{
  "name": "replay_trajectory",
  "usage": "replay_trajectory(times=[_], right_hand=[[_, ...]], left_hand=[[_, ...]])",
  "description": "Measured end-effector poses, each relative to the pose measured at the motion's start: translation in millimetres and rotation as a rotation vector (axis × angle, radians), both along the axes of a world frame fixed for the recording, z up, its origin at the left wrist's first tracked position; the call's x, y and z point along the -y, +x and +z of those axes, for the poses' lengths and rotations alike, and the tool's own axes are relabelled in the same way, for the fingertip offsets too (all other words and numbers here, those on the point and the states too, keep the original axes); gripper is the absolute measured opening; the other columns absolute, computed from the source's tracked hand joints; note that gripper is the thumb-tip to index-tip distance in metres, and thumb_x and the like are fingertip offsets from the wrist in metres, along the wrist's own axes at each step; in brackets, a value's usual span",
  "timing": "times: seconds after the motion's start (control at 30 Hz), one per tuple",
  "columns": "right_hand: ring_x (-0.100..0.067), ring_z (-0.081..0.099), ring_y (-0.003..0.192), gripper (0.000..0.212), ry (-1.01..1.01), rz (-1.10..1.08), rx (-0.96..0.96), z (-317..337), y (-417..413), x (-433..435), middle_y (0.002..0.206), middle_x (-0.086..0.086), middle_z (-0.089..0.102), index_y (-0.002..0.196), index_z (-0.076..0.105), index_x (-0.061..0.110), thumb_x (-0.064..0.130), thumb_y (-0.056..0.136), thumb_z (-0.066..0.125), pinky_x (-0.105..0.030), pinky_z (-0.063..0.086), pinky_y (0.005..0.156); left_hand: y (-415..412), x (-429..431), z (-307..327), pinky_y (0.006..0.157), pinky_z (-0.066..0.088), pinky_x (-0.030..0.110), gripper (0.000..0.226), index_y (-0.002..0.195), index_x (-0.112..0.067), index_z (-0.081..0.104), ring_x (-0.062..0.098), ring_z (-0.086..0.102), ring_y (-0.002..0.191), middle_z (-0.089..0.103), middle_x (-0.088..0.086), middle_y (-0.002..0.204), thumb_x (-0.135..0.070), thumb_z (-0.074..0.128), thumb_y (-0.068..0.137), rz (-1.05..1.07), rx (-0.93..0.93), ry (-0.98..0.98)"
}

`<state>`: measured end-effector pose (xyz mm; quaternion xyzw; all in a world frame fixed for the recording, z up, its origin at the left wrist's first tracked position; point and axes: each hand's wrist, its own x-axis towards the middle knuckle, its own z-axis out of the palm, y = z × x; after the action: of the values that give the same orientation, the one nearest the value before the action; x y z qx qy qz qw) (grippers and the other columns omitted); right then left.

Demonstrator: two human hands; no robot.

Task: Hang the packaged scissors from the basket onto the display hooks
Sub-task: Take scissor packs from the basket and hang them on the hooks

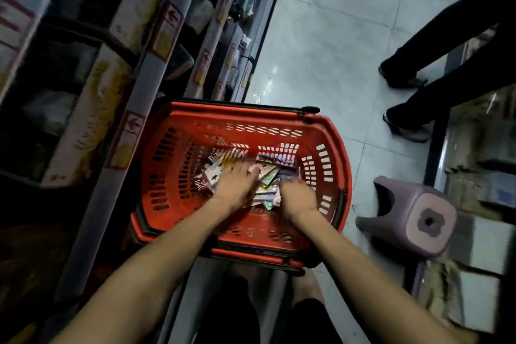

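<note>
Both arms reach down at centre frame. The left hand (236, 184) lies flat, fingers spread over the packaged scissors (268, 182). The right hand (298, 198) digs in beside them, and blur hides whether its fingers grip anything. The packs sit heaped in the red basket (240, 112), so I'd say the hanging has barely started. Shelves (156, 45) run along the upper left, and no hooks can be made out.

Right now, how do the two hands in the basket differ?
The left hand lies flat with fingers spread over the packages; the right hand looks more curled, though blurred. The left reaches farther into the red basket than the right. Both are down among the packages.
</note>
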<state>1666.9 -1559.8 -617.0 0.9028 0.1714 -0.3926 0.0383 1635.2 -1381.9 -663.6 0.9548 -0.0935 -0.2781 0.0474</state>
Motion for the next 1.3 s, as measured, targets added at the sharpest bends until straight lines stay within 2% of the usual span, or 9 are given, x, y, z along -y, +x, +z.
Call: replay_trajectory(times=[0.17,0.33,0.47,0.67,0.8,1.0,1.1,1.17,1.3], right_hand=[[-0.036,0.052,0.125,0.047,-0.045,-0.055,0.096,-45.3,29.2,0.7,0.137,-0.017,0.05,0.138,0.046,0.009,0.005,0.092,0.056,-0.045,0.05,0.095],[-0.038,0.056,0.123,0.055,0.002,0.001,0.144,-81.7,49.6,-7.7,0.141,-0.02,0.049,0.147,0.039,0.007,0.003,0.094,0.054,-0.046,0.052,0.092],[-0.039,0.058,0.121,0.066,0.004,0.086,0.122,-102.8,57.3,-11.4,0.14,-0.023,0.051,0.152,0.034,0.007,0.005,0.092,0.061,-0.046,0.053,0.092],[-0.038,0.062,0.113,0.046,0.051,0.13,0.082,-114.5,63.1,-12.3,0.129,-0.019,0.059,0.142,0.049,0.012,0.009,0.097,0.059,-0.043,0.055,0.087],[-0.038,0.063,0.113,0.041,0.092,0.096,0.071,-109.8,64.9,-9.3,0.129,-0.02,0.06,0.143,0.046,0.012,0.013,0.102,0.05,-0.04,0.053,0.085],[-0.036,0.068,0.105,0.034,0.083,0.097,0.145,-73.8,58.5,-12.6,0.117,-0.017,0.069,0.132,0.053,0.009,0.004,0.1,0.045,-0.042,0.054,0.083],[-0.036,0.069,0.101,0.037,0.147,-0.052,0.155,-42.9,49.5,-12.0,0.112,-0.014,0.071,0.132,0.051,0.014,0.005,0.097,0.048,-0.039,0.05,0.074],[-0.035,0.07,0.095,0.036,0.225,-0.217,0.138,-18.3,37.9,-9.2,0.105,-0.013,0.072,0.13,0.052,0.018,0.007,0.096,0.053,-0.036,0.044,0.068],[-0.023,0.068,0.081,0.032,0.533,-0.645,0.127,40.3,8.4,1.1,0.097,0.001,0.073,0.123,0.062,0.021,0.008,0.093,0.061,-0.023,0.043,0.057]], left_hand=[[13.3,-5.7,-55.7,0.114,0.036,0.046,0.065,0.158,-0.021,0.031,0.036,0.035,0.149,0.035,0.014,0.163,-0.023,0.059,0.099,-0.097,-0.021,0.06],[6.0,-15.9,-71.5,0.107,0.042,0.044,0.071,0.153,-0.03,0.043,0.032,0.046,0.142,0.048,0.004,0.157,-0.031,0.075,0.09,-0.055,-0.01,-0.03],[-6.2,-33.4,-54.2,0.107,0.042,0.044,0.063,0.154,-0.027,0.048,0.031,0.054,0.134,0.054,0.003,0.153,-0.029,0.07,0.094,-0.027,0.039,-0.056],[-23.5,-53.7,-16.9,0.106,0.042,0.045,0.067,0.15,-0.027,0.054,0.031,0.054,0.136,0.059,0.003,0.15,-0.01,0.07,0.088,0.088,0.055,-0.088],[-28.7,-51.5,8.8,0.1,0.044,0.043,0.051,0.143,-0.031,0.061,0.027,0.06,0.128,0.067,-0.003,0.138,-0.024,0.067,0.092,0.155,0.134,-0.149],[-31.6,-53.5,42.8,0.097,0.051,0.035,0.049,0.129,-0.029,0.073,0.021,0.063,0.114,0.075,-0.007,0.125,0.001,0.064,0.091,0.516,0.143,-0.437],[-35.4,-55.0,59.7,0.086,0.053,0.031,0.042,0.122,-0.031,0.077,0.02,0.072,0.102,0.079,-0.006,0.116,-0.003,0.066,0.093,0.69,0.134,-0.522],[-37.6,-54.4,75.5,0.091,0.056,0.032,0.033,0.119,-0.027,0.078,0.014,0.074,0.103,0.079,-0.008,0.112,-0.007,0.069,0.095,0.781,0.145,-0.59],[-44.2,-46.5,112.1,0.082,0.049,0.018,0.016,0.101,-0.019,0.075,0.002,0.07,0.091,0.076,-0.017,0.093,-0.009,0.08,0.089,0.922,0.256,-0.637]])
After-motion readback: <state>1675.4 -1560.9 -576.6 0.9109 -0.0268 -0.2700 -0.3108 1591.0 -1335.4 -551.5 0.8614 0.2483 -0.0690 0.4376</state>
